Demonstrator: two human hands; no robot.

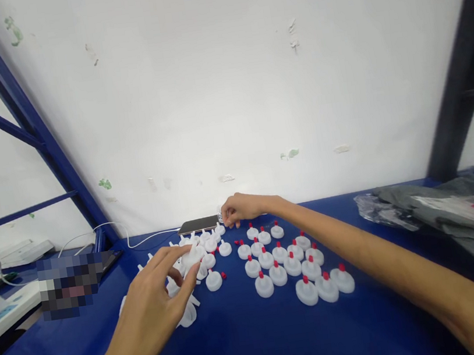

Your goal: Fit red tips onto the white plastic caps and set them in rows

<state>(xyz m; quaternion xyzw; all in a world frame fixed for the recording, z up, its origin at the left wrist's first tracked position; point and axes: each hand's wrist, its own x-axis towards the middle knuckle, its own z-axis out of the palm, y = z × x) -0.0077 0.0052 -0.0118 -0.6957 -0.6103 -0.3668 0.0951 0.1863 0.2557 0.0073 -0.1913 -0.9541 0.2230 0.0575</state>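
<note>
My left hand (158, 288) is over the left-hand cluster of white nozzle caps (214, 280), with thumb and index finger on either side of one tilted white nozzle cap (194, 255). Farther back, my right hand (241, 207) has its fingers bent down and pressed together near a small clear plastic piece (219, 215); anything inside them is hidden. Small red tips (223, 275) lie loose among the plain caps. Below my right forearm, several white caps with red tips fitted (278, 274) stand upright in loose rows.
A dark phone (199, 225) lies against the wall with a white cable (148, 237). Grey bags and clear plastic (426, 204) are heaped at the right on the blue table (243, 347). Blue frame posts (49, 133) rise at the left; a white power strip (12, 309) is there too.
</note>
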